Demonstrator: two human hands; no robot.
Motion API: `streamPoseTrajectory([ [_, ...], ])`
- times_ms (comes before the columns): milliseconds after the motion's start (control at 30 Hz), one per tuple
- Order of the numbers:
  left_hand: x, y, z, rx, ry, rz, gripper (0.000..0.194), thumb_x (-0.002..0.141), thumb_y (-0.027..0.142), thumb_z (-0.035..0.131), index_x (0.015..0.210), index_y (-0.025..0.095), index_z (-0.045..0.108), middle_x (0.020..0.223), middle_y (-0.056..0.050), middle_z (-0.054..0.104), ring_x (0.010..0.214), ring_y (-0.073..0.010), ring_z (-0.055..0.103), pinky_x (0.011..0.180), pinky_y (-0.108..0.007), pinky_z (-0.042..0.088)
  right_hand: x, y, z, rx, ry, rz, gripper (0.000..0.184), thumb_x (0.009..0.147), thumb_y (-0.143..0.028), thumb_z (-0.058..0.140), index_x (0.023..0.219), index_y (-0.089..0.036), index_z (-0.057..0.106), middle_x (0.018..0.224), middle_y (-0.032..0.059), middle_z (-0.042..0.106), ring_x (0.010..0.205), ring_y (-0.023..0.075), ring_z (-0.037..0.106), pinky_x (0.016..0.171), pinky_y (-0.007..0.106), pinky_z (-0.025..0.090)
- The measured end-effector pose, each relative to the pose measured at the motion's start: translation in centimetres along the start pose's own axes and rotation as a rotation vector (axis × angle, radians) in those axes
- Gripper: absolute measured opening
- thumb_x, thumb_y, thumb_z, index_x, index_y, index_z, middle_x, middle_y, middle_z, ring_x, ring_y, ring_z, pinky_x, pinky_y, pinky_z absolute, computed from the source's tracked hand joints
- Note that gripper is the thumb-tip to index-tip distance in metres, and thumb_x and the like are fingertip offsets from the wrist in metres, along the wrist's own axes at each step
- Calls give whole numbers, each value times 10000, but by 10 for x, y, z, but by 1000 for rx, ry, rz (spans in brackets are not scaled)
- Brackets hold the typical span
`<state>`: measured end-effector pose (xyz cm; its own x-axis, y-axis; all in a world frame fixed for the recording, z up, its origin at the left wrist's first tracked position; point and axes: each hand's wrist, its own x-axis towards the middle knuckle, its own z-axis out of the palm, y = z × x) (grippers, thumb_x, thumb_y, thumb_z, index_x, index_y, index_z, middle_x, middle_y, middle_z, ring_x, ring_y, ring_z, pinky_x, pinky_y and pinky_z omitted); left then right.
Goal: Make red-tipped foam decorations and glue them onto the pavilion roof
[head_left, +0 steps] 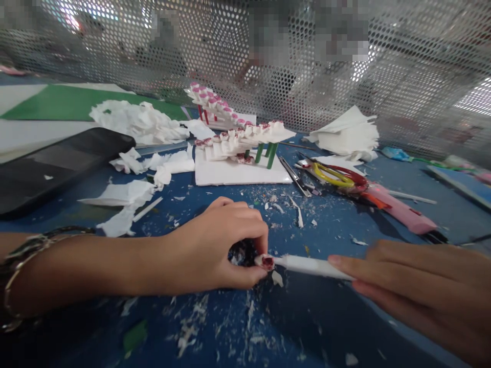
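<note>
Between thumb and fingertips, my left hand [233, 240] pinches a small whitish piece with a dark red middle [266, 262]. My right hand [414, 291] grips a slim white stick [318, 267], perhaps a pen or a rolled paper tube. Its narrow tip reaches the red-centred piece, apparently touching it. Beyond my hands stands a small paper model [238, 140], a sloping row of white folds dotted dark red, on green posts over a white board [238, 175]. A similar model with pink dots and red posts [215, 105] is behind it.
A dark phone-like slab [65, 168] lies left, near crumpled tissue [138, 122]. On the right are a cutter knife [295, 176], yellow-and-red-handled scissors [333, 174], a pink glue gun [402, 207] and stacked white paper [345, 133]. Perforated metal mesh [230, 51] closes off the back. Paper scraps litter the blue table.
</note>
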<state>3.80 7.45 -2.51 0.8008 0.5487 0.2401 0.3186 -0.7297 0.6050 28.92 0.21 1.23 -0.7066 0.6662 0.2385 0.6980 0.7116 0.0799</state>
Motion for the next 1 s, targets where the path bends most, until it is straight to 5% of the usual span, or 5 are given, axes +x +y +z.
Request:
streamPoseTrajectory([
  [1000, 1, -4, -1, -70, -16, -7, 53, 782, 243, 665, 808, 232, 620, 729, 94, 620, 664, -83, 523, 755, -269, 254, 2, -1, -9, -38, 13, 50, 234, 948, -268, 305, 1040, -351, 503, 623, -64, 616, 512, 94, 584, 460, 176, 435],
])
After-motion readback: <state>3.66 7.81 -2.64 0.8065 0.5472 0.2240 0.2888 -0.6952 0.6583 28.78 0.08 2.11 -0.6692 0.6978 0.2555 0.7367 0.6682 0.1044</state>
